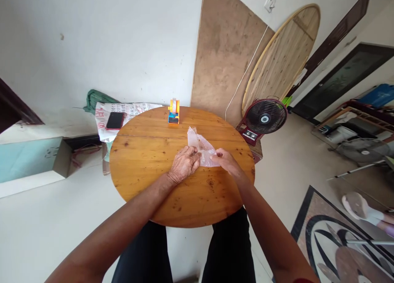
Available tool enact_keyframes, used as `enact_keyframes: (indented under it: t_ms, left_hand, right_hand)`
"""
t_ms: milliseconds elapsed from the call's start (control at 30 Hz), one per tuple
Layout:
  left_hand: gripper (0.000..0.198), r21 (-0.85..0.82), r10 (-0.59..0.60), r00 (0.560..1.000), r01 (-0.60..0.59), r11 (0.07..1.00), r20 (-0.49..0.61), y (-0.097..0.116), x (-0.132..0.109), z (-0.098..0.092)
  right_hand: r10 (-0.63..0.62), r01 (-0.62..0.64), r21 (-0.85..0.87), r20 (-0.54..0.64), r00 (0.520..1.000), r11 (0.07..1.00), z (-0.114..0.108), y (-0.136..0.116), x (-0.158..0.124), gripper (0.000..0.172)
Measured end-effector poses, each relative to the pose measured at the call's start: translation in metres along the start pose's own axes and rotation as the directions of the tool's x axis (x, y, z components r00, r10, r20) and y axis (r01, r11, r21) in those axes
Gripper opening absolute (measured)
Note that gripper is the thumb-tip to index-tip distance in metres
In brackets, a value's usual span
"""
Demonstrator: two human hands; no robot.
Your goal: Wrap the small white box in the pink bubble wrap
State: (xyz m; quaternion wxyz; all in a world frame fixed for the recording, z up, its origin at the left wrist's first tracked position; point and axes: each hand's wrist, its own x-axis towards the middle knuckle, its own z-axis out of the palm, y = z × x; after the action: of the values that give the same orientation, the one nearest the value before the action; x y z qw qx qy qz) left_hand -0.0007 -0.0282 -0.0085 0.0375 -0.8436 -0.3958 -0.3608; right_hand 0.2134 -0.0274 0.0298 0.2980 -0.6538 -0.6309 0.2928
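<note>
A piece of clear, pinkish bubble wrap (205, 147) lies on the round wooden table (138, 164), folded and partly see-through. My left hand (185, 163) rests on the table at its left side, fingers curled and closed on the wrap's near left edge. On the other side, my right hand (228, 160) pinches the right corner of the wrap between thumb and fingers. Whether anything lies inside the wrap I cannot tell. Beyond both hands, near the table's far edge, stands an orange and blue tape dispenser (174, 111) with a roll of tape.
A dark phone (115, 121) lies on a white printed sack (101, 115) left of the table. At the right stands a dark red fan (264, 118), near a round wooden tabletop (283, 53) leaning on the wall. Another person's foot (353, 205) shows far right.
</note>
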Motion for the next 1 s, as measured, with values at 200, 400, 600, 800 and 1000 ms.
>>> enact_keyframes:
  t_ms: [200, 400, 600, 800, 1000]
  left_hand:
    - [0.029, -0.018, 0.002, 1.0, -0.002, 1.0, 0.006, 0.001, 0.001, -0.001]
    - [0.027, -0.016, 0.014, 1.0, -0.014, 1.0, -0.005, 0.001, 0.002, -0.002]
    - [0.026, -0.059, -0.011, 1.0, 0.012, 0.998, 0.026, 0.002, 0.004, -0.005]
    - [0.025, -0.081, -0.032, 0.998, 0.036, 0.996, 0.051, 0.003, 0.006, -0.006]
    - [0.024, -0.207, -0.174, 0.984, 0.179, 0.962, 0.041, 0.002, 0.008, -0.004]
  right_hand:
    - [-0.016, 0.015, -0.019, -0.03, 0.999, 1.0, 0.012, 0.0, 0.0, 0.027]
    - [-0.086, 0.095, 0.041, -0.185, 0.979, 0.995, 0.021, -0.001, 0.004, 0.022]
    - [-0.182, 0.204, 0.094, -0.204, 0.962, 0.974, 0.036, -0.015, 0.007, 0.021]
    - [-0.25, 0.243, -0.063, -0.159, 0.955, 0.968, 0.039, -0.033, 0.006, 0.037]
    - [-0.26, 0.258, -0.082, -0.015, 0.965, 0.963, 0.037, -0.047, -0.007, 0.054]
